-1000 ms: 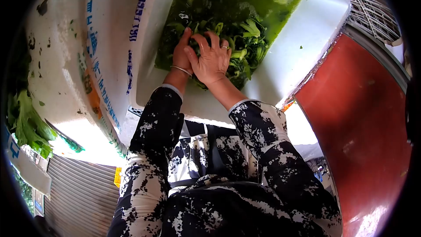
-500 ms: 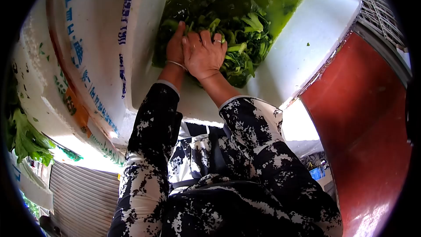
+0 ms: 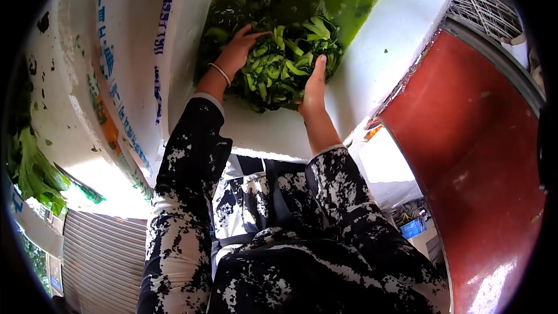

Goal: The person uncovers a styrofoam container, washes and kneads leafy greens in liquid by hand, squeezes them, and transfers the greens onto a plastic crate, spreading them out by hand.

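Observation:
A heap of cut leafy greens [image 3: 278,72] with pale green stems rises from murky green water [image 3: 279,0] in a white foam box [image 3: 381,40]. My left hand [image 3: 235,55], a bracelet at its wrist, cups the heap's left side. Its thumb and index finger reach over the greens, and the other fingers are hidden. Across from it, my right hand [image 3: 314,88] holds the heap's lower right side, thumb pointing up along the greens and fingers mostly hidden under them. The heap lies between both hands.
More foam boxes with blue printing [image 3: 107,64] stand along the left. Large green leaves [image 3: 38,171] hang at the far left. On the right are a red surface [image 3: 471,157] and a wire rack [image 3: 482,0]. A corrugated shutter [image 3: 104,261] shows at lower left.
My hands have moved apart, from pressing together on top of the greens to either side of them. The greens now stand in a fuller heap. The view has shifted slightly.

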The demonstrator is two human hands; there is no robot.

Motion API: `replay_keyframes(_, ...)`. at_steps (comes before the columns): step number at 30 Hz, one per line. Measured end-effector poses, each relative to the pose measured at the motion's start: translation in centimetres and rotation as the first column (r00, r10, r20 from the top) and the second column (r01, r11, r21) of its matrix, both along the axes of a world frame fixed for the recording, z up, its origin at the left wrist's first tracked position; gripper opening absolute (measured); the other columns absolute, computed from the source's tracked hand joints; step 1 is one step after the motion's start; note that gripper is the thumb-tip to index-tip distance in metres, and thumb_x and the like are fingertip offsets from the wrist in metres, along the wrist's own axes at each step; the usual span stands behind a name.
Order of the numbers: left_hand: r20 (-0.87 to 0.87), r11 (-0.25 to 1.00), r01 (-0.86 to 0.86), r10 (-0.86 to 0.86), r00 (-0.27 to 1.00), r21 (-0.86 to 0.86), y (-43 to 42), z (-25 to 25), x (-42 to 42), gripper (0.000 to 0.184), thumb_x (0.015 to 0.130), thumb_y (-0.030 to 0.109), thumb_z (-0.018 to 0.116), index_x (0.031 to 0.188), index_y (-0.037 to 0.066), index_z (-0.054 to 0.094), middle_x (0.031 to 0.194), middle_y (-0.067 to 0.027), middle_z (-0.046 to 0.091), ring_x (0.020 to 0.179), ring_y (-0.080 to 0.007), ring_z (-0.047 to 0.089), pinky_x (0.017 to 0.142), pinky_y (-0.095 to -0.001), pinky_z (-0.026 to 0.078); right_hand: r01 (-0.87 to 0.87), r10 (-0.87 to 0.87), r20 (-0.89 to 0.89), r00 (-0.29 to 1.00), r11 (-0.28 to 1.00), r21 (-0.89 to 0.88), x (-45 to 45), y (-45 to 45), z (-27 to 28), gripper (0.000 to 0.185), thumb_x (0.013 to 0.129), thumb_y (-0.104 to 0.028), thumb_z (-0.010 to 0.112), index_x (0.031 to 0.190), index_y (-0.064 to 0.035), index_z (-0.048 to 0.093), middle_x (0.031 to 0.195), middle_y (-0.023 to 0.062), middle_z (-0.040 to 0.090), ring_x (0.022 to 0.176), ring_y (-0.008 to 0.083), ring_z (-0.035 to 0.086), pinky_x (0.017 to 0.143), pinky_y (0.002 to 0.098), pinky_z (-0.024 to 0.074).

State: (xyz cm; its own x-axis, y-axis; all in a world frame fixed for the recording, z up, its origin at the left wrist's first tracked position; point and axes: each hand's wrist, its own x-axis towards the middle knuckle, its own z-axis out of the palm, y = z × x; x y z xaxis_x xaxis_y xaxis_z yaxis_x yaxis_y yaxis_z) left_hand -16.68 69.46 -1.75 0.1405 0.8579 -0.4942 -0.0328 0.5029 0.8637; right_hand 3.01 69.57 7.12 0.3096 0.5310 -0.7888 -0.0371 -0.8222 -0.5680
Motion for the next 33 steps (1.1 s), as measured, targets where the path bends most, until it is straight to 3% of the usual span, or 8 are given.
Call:
replay_keyframes(4,0.064,0.992,0.065,-0.058,0.996,-0.108,1.0,5.9,2.3,0.047,0.093,0.038,0.043,0.128,0.007,0.05,0.126,-0.0092,0.051,0.115,-0.0178,0.048,0.099,-0.0306,0.035,0.08,-0.188,-0.393,0.9,0.958,-0.276,-3.1,2.2,4.0,0.098,0.075,-0.076,0.04,0.144,-0.0111,0.017,0.146,0.0131,0.02,0.134,0.0277,0.019,0.105,0.0464,0.0236)
replay_keyframes(7,0.365,0.817,-0.105,0.364,0.857,-0.568,1.9,10.9,3.4,0.062,0.092,0.05,0.041,0.131,0.002,0.042,0.127,-0.0097,0.048,0.114,-0.0158,0.048,0.096,-0.029,0.038,0.057,-0.131,-0.457,0.88,0.983,-0.173,-2.9,1.6,3.8,0.099,0.076,-0.077,0.037,0.144,-0.0091,0.016,0.145,0.0126,0.023,0.132,0.0271,0.023,0.106,0.0448,0.0205)
replay_keyframes(9,0.361,0.86,-0.115,0.325,0.874,-0.497,0.9,10.4,3.1,0.065,0.091,0.051,0.042,0.132,0.001,0.04,0.128,-0.0095,0.048,0.115,-0.0158,0.046,0.096,-0.0292,0.038,0.118,-0.196,-0.419,0.886,0.971,-0.206,-2.9,1.6,4.9,0.085,0.082,-0.071,0.036,0.137,-0.0067,0.033,0.133,0.0078,0.042,0.12,0.0233,0.042,0.101,0.0392,0.0324)
replay_keyframes(14,0.004,0.989,0.13,-0.13,0.991,-0.077,-0.9,11.0,0.9,0.062,0.076,0.033,0.07,0.13,0.013,0.048,0.143,-0.0102,0.027,0.13,-0.0217,0.029,0.102,-0.0374,0.032,-0.088,0.01,-0.503,0.864,0.987,-0.132,-1.9,1.7,6.4,0.088,0.083,-0.071,0.034,0.141,-0.0045,0.025,0.141,0.0096,0.033,0.128,0.0228,0.032,0.106,0.042,0.0243)
replay_keyframes(22,-0.067,0.978,-0.092,0.08,0.994,-0.188,-2.3,11.5,3.6,0.057,0.076,0.023,0.069,0.128,0.013,0.05,0.148,-0.0113,0.015,0.133,-0.0249,0.025,0.103,-0.0372,0.029,-0.18,0.212,-0.297,0.931,0.975,0.129,-3.5,-1.4,2.3,0.074,0.087,-0.062,0.038,0.132,-0.0028,0.041,0.138,0.0132,0.038,0.135,0.0243,0.019,0.111,0.0382,-0.0009)
replay_keyframes(25,0.022,0.773,-0.447,0.51,0.86,-0.45,-2.5,14.2,4.6,0.056,0.081,0.034,0.065,0.129,0.012,0.047,0.144,-0.0145,0.028,0.133,-0.0273,0.026,0.105,-0.0393,0.026,-0.467,0.459,0.085,0.884,0.866,0.179,-4.4,-0.6,5.5,0.057,0.086,-0.054,0.049,0.119,-0.0085,0.055,0.122,0.0157,0.049,0.121,0.0317,0.036,0.105,0.0417,0.0169)
replay_keyframes(29,0.472,0.669,-0.52,0.743,0.474,-0.531,-1.1,17.7,4.4,0.045,0.09,0.026,0.052,0.13,0.007,0.042,0.118,-0.0069,0.054,0.108,-0.0176,0.051,0.095,-0.0302,0.039,-0.691,0.49,0.494,0.719,0.586,0.424,-6.2,3.0,9.8,0.038,0.077,-0.045,0.065,0.092,-0.0106,0.067,0.099,0.0078,0.054,0.099,0.0277,0.047,0.087,0.0386,0.033)
replay_keyframes(33,0.579,0.629,-0.462,0.771,0.266,-0.625,-2.4,16.4,2.9,0.058,0.089,0.054,0.043,0.126,0.01,0.046,0.122,-0.008,0.053,0.114,-0.0224,0.049,0.1,-0.0398,0.038,-0.834,0.455,0.703,0.547,0.37,0.409,-7.3,3.4,10.5,0.034,0.069,-0.044,0.07,0.087,-0.0147,0.068,0.099,0.0057,0.052,0.096,0.0305,0.045,0.073,0.0407,0.0395)
